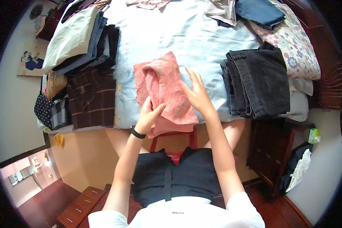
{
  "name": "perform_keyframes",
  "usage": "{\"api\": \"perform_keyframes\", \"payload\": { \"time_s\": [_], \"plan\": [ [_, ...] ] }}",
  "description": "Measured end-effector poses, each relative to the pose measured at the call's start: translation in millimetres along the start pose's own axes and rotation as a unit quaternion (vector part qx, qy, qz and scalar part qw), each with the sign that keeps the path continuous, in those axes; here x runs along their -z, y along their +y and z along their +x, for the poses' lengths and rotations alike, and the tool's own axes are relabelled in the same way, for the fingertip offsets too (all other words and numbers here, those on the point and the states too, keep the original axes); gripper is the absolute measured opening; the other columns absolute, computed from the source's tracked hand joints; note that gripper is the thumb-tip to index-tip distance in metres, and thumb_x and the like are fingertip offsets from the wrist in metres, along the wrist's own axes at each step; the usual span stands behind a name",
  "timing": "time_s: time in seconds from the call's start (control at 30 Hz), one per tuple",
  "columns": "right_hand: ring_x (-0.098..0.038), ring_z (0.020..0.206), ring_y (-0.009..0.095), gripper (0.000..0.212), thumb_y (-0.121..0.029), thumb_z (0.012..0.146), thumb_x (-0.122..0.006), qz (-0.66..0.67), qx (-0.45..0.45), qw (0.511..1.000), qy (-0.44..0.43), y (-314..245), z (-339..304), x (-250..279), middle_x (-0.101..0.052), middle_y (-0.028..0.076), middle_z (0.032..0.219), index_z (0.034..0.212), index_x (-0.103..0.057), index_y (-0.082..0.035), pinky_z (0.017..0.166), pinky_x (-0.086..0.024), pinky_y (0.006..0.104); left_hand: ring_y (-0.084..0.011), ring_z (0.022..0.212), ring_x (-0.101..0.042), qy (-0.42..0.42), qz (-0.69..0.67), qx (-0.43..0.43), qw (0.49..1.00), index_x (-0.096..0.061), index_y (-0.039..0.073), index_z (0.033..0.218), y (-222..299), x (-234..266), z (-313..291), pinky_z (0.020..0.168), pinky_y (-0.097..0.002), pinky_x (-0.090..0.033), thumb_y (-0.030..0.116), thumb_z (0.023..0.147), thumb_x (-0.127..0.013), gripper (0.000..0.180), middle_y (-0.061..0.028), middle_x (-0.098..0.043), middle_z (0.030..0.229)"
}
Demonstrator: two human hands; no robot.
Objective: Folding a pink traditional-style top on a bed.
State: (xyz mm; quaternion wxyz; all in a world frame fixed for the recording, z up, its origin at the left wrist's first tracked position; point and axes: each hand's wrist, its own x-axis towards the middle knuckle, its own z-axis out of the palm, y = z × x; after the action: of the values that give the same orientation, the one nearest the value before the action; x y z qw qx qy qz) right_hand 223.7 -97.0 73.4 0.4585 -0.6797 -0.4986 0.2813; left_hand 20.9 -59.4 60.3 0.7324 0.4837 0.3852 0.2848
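A pink patterned garment [171,91], folded into a compact bundle, lies near the bed's front edge with its collar or hood-like opening toward the upper left. My left hand [149,117] rests at its lower left side, thumb spread away from the fingers; some fingertips are hidden against the cloth. My right hand [197,94] is at the garment's right edge with fingers stretched out and apart, gripping nothing. A black band [137,132] circles my left wrist.
Folded black jeans [258,81] are stacked on the right beside a floral pillow [292,53]. Left stand a pile topped by pale green trousers [72,40] and a brown checked cloth [91,98]. Blue denim [259,13] lies far right on the light blue sheet [182,32].
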Motion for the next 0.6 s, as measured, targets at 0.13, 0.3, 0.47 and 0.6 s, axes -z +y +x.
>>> {"api": "perform_keyframes", "payload": {
  "time_s": [0.13,0.3,0.47,0.6],
  "plan": [
    [-0.03,0.13,0.04,0.066,-0.035,0.086,-0.058,-0.202,0.046,0.978,0.005,14,40,-62,-0.023,0.02,0.146,0.142,-0.03,-0.017,0.105,-0.029,0.0472,-0.0203,0.094,-0.057,0.156,0.276,-0.094,0.944,-0.048,-0.001,0.11,-14,1,-7,0.081,-0.0314,-0.046,0.01,0.086,-0.062,0.03,-0.0131,-0.058,0.101],
    [-0.034,0.125,0.038,0.085,-0.032,0.078,-0.068,-0.172,-0.015,0.982,0.072,40,49,-84,-0.028,0.023,0.14,0.145,-0.019,-0.014,0.104,-0.03,0.0459,-0.0259,0.087,-0.058,0.212,0.355,-0.081,0.907,-0.049,-0.001,0.106,-15,21,-1,0.075,-0.0351,-0.046,0.019,0.085,-0.064,0.033,-0.0162,-0.057,0.099],
    [-0.06,0.088,0.026,0.096,-0.019,0.066,-0.078,0.024,-0.168,0.986,0.009,50,59,-54,-0.057,0.019,0.098,0.142,-0.019,-0.01,0.075,-0.049,0.0354,-0.0277,0.103,-0.054,0.244,0.316,-0.085,0.913,-0.052,-0.001,0.114,-5,61,39,0.089,-0.0353,-0.043,0.027,0.085,-0.063,0.042,-0.0149,-0.056,0.11],
    [-0.062,0.072,0.023,0.089,-0.021,0.07,-0.074,-0.01,-0.135,0.989,-0.056,43,65,-39,-0.062,0.01,0.08,0.141,-0.021,-0.016,0.068,-0.05,0.0342,-0.0315,0.113,-0.05,0.21,0.391,-0.251,0.86,-0.054,-0.001,0.117,-2,81,100,0.098,-0.0375,-0.039,0.027,0.083,-0.065,0.045,-0.0183,-0.054,0.119]
  ]
}}
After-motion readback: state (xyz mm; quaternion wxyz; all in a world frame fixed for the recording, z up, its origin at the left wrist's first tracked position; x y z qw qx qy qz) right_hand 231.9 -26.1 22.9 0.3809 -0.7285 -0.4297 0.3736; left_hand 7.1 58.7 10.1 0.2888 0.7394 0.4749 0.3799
